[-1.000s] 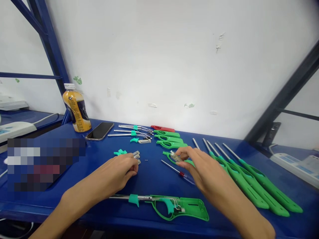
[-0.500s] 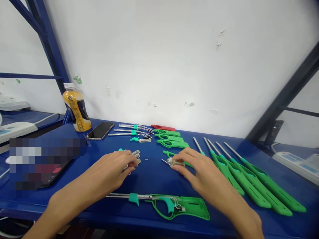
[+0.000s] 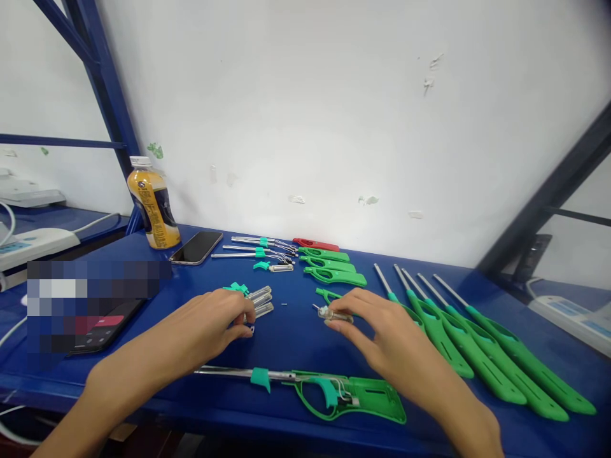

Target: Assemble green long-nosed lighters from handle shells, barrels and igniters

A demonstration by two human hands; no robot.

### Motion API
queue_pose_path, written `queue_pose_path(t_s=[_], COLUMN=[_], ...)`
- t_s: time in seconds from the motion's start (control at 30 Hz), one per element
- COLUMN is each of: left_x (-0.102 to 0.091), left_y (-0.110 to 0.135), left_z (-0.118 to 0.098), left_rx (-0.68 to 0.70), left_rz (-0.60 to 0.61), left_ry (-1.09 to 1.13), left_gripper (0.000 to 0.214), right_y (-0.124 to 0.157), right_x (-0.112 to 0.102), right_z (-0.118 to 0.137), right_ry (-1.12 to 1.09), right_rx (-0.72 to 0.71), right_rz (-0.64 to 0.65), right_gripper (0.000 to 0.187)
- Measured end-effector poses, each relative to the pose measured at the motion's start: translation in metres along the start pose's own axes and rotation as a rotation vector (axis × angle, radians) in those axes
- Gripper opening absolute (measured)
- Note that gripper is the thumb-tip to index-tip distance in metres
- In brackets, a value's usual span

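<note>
My right hand (image 3: 377, 324) pinches a clear lighter fuel tank (image 3: 337, 315) lying sideways, its valve end and a thin metal tip pointing left. My left hand (image 3: 217, 321) is closed, thumb against fingers, on a small dark-and-white piece (image 3: 251, 329) mostly hidden by the fingertips. Just beyond it lie several clear fuel tanks (image 3: 263, 299) and teal triggers (image 3: 237, 288). A tiny metal pin (image 3: 284, 304) rests between the hands. Nearest me is an opened green lighter shell (image 3: 377, 397) with a metal tube (image 3: 229, 373), teal trigger and wires laid in it.
Metal lighter tubes with wires (image 3: 252, 253), a red shell half (image 3: 317, 244) and green shell halves (image 3: 329, 266) lie at the back. Several long green lighters (image 3: 501, 362) are on the right. A drink bottle (image 3: 155, 213) and phones (image 3: 196, 247) stand or lie left.
My left hand has drawn slightly left and down, showing more of the clear tanks and the small piece at its fingertips. My right hand still holds the fuel tank. The view has shifted slightly.
</note>
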State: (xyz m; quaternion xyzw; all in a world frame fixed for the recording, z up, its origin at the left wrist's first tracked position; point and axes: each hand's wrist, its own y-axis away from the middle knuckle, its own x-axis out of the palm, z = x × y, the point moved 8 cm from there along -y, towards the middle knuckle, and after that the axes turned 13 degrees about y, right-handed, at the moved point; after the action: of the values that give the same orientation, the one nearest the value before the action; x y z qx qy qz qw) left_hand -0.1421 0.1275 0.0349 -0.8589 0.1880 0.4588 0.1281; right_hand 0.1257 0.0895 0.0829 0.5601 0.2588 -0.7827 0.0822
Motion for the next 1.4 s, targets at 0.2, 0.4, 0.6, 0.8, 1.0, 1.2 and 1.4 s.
queue_pose_path(t_s=[0.2, 0.4, 0.6, 0.8, 1.0, 1.2, 1.4], left_x=[0.009, 0.009, -0.003, -0.021, -0.023, -0.018, -0.016], left_y=[-0.009, -0.01, -0.003, 0.006, 0.019, 0.025, 0.028], left_z=[-0.014, -0.033, -0.061, -0.1, -0.127, -0.129, -0.125], left_rx=[-0.014, 0.025, 0.151, 0.36, 0.545, 0.57, 0.529], left_rz=[-0.011, -0.043, -0.154, -0.331, -0.473, -0.557, -0.582], left_ry=[-0.037, -0.042, 0.048, 0.233, 0.312, 0.283, 0.257], left_gripper=[0.016, 0.019, 0.015, 0.015, 0.023, 0.017, 0.016], right_y=[0.001, 0.001, 0.003, 0.006, 0.008, 0.011, 0.01], right_x=[-0.001, -0.002, -0.002, -0.002, -0.006, -0.01, -0.011], right_z=[0.001, 0.001, 0.002, 0.011, 0.025, 0.036, 0.039], right_ry=[0.005, 0.009, 0.026, 0.032, -0.024, -0.055, -0.076], right_rx=[-0.008, -0.01, -0.005, -0.029, -0.063, -0.092, -0.083], right_rz=[-0.008, -0.009, -0.039, -0.059, -0.032, -0.009, -0.007], right_gripper=[0.008, 0.008, 0.008, 0.015, 0.02, 0.024, 0.024])
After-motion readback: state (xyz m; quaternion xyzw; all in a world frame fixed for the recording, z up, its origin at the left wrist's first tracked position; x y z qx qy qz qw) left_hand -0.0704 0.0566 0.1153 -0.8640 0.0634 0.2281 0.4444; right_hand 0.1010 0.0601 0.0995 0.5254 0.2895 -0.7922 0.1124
